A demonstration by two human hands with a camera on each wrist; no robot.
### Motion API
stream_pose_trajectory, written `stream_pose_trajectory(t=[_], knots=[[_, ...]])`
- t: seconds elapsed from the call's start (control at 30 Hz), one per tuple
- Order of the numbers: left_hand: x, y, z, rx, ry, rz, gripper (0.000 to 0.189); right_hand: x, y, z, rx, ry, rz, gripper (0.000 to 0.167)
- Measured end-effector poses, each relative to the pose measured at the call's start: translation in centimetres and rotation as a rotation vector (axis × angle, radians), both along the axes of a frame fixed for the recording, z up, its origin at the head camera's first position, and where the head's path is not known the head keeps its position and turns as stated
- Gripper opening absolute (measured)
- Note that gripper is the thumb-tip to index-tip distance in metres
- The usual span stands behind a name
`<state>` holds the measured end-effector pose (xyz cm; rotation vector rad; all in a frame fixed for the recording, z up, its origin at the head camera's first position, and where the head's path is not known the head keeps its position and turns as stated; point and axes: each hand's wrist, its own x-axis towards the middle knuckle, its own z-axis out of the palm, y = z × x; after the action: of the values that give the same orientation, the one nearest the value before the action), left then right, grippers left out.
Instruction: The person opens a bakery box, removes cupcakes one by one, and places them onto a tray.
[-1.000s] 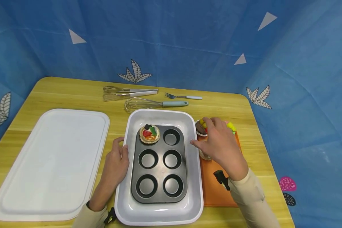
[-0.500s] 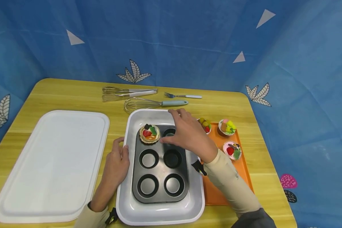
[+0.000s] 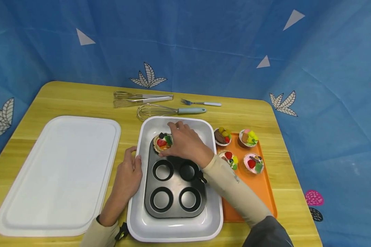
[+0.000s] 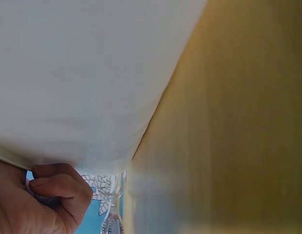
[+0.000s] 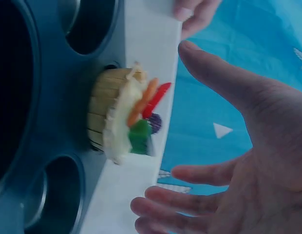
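Note:
A fruit-topped tart (image 3: 162,142) sits in the far-left cup of a dark muffin tin (image 3: 175,188). That tin lies inside a deep white pan (image 3: 214,206). My right hand (image 3: 185,144) is over the tin at the tart, thumb and fingers spread. In the right wrist view the tart (image 5: 119,114) stands in its cup, with a gap between it and the fingers (image 5: 204,173). My left hand (image 3: 128,175) holds the left rim of the white pan; its curled fingers and thumb (image 4: 58,187) show at the wall in the left wrist view.
An orange tray (image 3: 266,195) with several decorated cupcakes (image 3: 248,138) is on the right. To the left lies a white board (image 3: 58,175). Behind the pan are tongs (image 3: 156,99), a whisk (image 3: 190,110) and a fork (image 3: 201,103). A blue curtain (image 3: 204,44) hangs behind.
My right hand has moved left from the cupcakes on the orange tray, across the muffin tin, to the tart. My left hand has stayed on the pan's rim.

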<state>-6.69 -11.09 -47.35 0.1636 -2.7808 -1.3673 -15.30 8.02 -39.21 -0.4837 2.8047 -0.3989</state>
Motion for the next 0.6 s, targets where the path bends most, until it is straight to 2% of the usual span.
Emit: stream_pose_trajectory(t=[0.3,0.6], knots=[[-0.2,0.0,-0.1,-0.002,-0.003,-0.002,0.038,-0.9,-0.9,-1.4,0.033,-0.039,-0.002,0.111],[-0.1,0.1,-0.1,0.011,-0.016,-0.006,0.038,-1.1,-1.3,-2.6,0.042,-0.052,0.002,0.109]])
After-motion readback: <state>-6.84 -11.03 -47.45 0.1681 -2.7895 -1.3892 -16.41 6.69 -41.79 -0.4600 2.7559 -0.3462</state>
